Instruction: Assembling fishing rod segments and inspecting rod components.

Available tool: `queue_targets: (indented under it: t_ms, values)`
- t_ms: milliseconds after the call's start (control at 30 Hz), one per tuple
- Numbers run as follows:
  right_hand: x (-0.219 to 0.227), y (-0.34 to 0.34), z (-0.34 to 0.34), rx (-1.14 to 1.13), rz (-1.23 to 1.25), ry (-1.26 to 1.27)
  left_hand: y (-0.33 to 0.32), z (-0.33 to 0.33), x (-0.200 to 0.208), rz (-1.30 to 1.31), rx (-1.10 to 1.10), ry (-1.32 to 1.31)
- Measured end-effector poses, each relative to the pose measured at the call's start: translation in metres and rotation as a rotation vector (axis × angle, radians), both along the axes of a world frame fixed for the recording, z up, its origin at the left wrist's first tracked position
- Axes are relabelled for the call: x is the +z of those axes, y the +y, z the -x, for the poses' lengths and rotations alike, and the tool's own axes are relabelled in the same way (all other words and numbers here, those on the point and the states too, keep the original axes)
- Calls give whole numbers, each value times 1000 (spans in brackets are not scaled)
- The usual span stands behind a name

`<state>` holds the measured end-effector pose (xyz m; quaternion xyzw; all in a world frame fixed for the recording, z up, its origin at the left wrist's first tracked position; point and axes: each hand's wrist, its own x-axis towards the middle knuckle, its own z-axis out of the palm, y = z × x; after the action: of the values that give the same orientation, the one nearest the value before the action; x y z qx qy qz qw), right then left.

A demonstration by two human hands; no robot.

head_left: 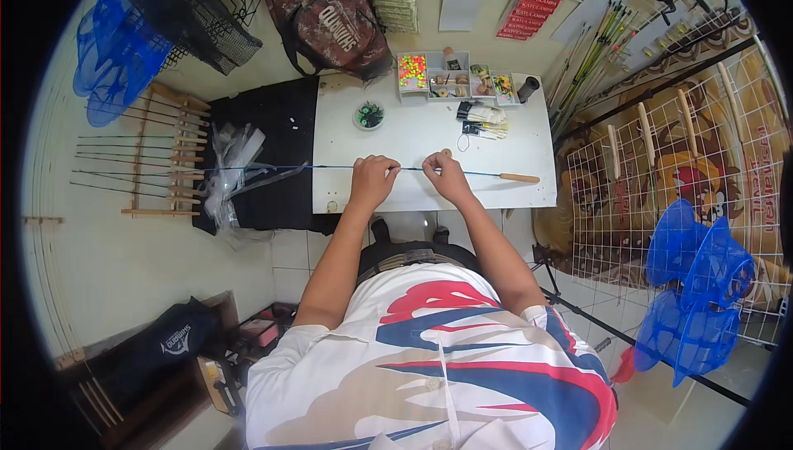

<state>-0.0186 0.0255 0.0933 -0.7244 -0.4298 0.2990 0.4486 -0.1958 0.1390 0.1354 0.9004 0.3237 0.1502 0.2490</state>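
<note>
A slim blue fishing rod (330, 167) lies crosswise above the white table (429, 137). Its tan handle (519, 177) points right, and its thin end runs left past the table edge. My left hand (374, 179) is closed with thumb and fingertips pinched at the rod's middle. A short way to the right, my right hand (447, 177) pinches at the same rod. Whether either also holds a thread is too small to tell. A small tan round piece shows just beyond my right knuckles; its kind is unclear.
Beyond my hands stand a tub of dark and green bits (369, 116), a divided box (450, 97) of colourful small parts, and packets (482, 120). A wooden rack (188, 161) with thin rods and crumpled clear plastic (227, 173) are left. A wire grid (615, 202) stands right.
</note>
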Motion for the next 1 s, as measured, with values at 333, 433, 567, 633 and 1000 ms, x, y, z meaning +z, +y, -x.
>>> queue_targets:
  t_ms: [333, 433, 567, 633, 1000]
  values:
    - [4, 2, 6, 83, -20, 23, -2, -2, 5, -25, -7, -18]
    - [3, 3, 7, 84, -41, 38, -1, -3, 5, -23, 4, -10]
    - [2, 2, 5, 91, -60, 24, 1, -5, -2, -74, -4, -77]
    - [3, 1, 4, 94, -56, 16, 1, -6, -3, -60, -6, -60]
    - [2, -7, -1, 89, -1, 25, -7, -16, -6, -51, -55, -3]
